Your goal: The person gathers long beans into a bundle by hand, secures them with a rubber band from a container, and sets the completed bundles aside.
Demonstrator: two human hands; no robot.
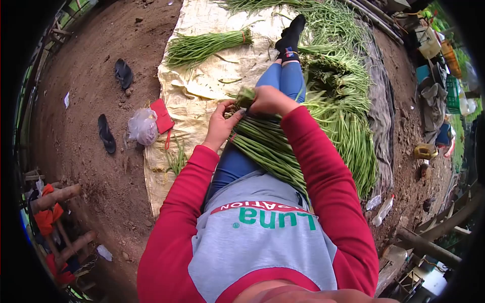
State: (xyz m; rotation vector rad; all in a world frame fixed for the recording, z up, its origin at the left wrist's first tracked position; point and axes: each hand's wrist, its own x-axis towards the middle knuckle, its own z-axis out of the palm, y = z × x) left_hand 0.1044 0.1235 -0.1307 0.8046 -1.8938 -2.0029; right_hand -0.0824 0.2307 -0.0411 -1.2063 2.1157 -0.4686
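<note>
A bundle of yardlong beans (268, 146) lies across my lap, with a reddish band near its left end. Above that end, my right hand (270, 100) is closed around the short green tips of some beans (246, 96). My left hand (222, 123) is beside it, thumb and fingers closed at the same bean ends; the exact grip is partly hidden. To the right of my legs lies a large pile of loose yardlong beans (348, 136). A tied bundle of beans (212, 46) rests further off on the pale sheet (197, 106).
Left of the sheet's edge are a red wallet (161, 116), a plastic bag (143, 126) and two black flip-flops, one nearer (106, 133) and one farther (123, 74). Wooden poles (55, 197) stand at lower left. Jugs (428, 41) and a green crate (452, 95) are at right.
</note>
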